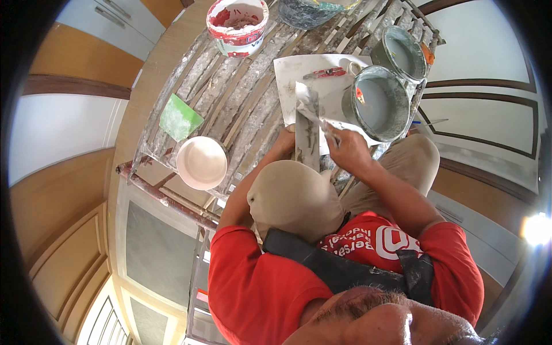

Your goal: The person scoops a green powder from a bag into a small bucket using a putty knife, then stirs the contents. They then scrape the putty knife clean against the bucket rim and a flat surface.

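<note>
My left hand [284, 141] is closed at the left edge of a long flat steel trowel [307, 150], its fingers partly hidden behind the blade. The trowel stands lengthwise above my raised knee, smeared with grey and white paste. My right hand [348, 150] is wrapped round the handle of a putty knife [315, 119], whose blade lies across the trowel's face. White paste [306, 94] sits at the trowel's far end. Beneath both tools lies a stained white board [287, 72]. Just right of my right hand stands a round grey tub [376, 131] of greyish water.
I sit on a paste-splashed slatted platform [247, 95]. A second tub [397, 75] stands behind the first. A red-and-white bucket [238, 43] and a dark basin [305, 16] are at the back. Leftward are a green scraper sheet [179, 119] and a cream bowl [202, 163], near a metal rail [167, 198].
</note>
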A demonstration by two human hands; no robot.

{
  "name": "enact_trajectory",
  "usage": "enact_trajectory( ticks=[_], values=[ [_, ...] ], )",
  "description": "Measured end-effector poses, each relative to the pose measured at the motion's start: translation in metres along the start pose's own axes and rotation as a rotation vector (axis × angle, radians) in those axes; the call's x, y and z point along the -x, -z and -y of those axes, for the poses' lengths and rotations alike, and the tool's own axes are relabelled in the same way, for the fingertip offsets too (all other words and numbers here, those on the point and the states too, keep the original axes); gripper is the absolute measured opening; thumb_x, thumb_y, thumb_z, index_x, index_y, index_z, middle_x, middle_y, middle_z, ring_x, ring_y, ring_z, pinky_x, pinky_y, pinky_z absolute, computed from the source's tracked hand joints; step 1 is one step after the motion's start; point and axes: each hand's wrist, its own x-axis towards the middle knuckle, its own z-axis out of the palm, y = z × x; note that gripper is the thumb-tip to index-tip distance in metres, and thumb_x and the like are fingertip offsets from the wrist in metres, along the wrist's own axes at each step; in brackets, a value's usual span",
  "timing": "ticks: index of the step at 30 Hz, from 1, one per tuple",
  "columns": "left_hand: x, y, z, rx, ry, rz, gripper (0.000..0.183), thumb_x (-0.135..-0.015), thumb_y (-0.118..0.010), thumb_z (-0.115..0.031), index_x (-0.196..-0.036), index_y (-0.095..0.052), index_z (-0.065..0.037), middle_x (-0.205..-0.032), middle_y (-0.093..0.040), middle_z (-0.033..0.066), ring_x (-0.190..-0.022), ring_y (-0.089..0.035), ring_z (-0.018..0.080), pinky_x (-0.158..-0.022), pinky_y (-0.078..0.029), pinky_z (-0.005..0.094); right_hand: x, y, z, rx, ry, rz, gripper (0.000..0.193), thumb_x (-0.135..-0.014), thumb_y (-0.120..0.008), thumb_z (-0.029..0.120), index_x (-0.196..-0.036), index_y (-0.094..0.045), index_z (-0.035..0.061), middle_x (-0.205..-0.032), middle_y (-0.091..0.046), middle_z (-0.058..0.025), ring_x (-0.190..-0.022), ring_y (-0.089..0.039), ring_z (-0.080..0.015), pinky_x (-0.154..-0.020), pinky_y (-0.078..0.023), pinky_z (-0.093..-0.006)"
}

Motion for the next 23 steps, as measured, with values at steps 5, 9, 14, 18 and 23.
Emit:
enact_trajectory(
  ticks=[5,9,14,18,23],
  values=[
    [-0.011,0.006,0.012,0.04,-0.008,0.014,0.037,-0.083,-0.081,-0.02,-0.112,-0.07,0.0,-0.096,-0.072,0.0082,-0.082,-0.068,0.0165,-0.07,-0.057,0.0351,-0.017,0.007,0.011,0.016,-0.07,0.067,0.038,-0.094,-0.059,0.027,-0.121,-0.069,0.0021,-0.091,-0.069,-0.0273,-0.088,-0.068,-0.0428,-0.082,-0.054,-0.0471],
    [-0.01,0.003,0.013,-0.024,-0.063,0.035,0.035,-0.084,-0.081,-0.02,-0.111,-0.07,0.0,-0.098,-0.072,0.0077,-0.081,-0.068,0.016,-0.07,-0.056,0.0353,-0.032,-0.003,-0.006,-0.027,-0.064,-0.028,0.039,-0.094,-0.06,0.027,-0.121,-0.07,0.0005,-0.097,-0.068,-0.0305,-0.095,-0.068,-0.0425,-0.089,-0.053,-0.0445],
    [-0.009,0.002,0.012,-0.172,-0.073,-0.086,0.031,-0.088,-0.077,-0.021,-0.109,-0.07,0.0,-0.096,-0.072,0.0084,-0.08,-0.068,0.0165,-0.07,-0.056,0.038,-0.02,0.0,0.002,-0.01,-0.112,0.082,0.039,-0.094,-0.057,0.029,-0.121,-0.07,0.0046,-0.099,-0.069,-0.0299,-0.096,-0.067,-0.0454,-0.09,-0.053,-0.0483],
    [-0.01,0.005,0.022,-0.23,-0.064,-0.031,0.031,-0.088,-0.077,-0.021,-0.109,-0.07,0.0,-0.095,-0.072,0.0081,-0.08,-0.068,0.0164,-0.069,-0.056,0.0374,-0.046,0.007,-0.006,-0.027,-0.208,0.007,0.041,-0.093,-0.058,0.03,-0.122,-0.07,0.0034,-0.1,-0.068,-0.0308,-0.099,-0.066,-0.0449,-0.094,-0.051,-0.0481],
    [-0.003,0.0,0.011,-0.102,-0.069,-0.033,0.038,-0.085,-0.08,-0.024,-0.114,-0.069,-0.002,-0.096,-0.072,0.008,-0.08,-0.069,0.0182,-0.072,-0.056,0.0384,-0.034,0.006,-0.014,-0.094,-0.157,0.006,0.043,-0.094,-0.061,0.029,-0.129,-0.067,0.0057,-0.115,-0.069,-0.0254,-0.12,-0.062,-0.0395,-0.108,-0.045,-0.0393]
  ],
)
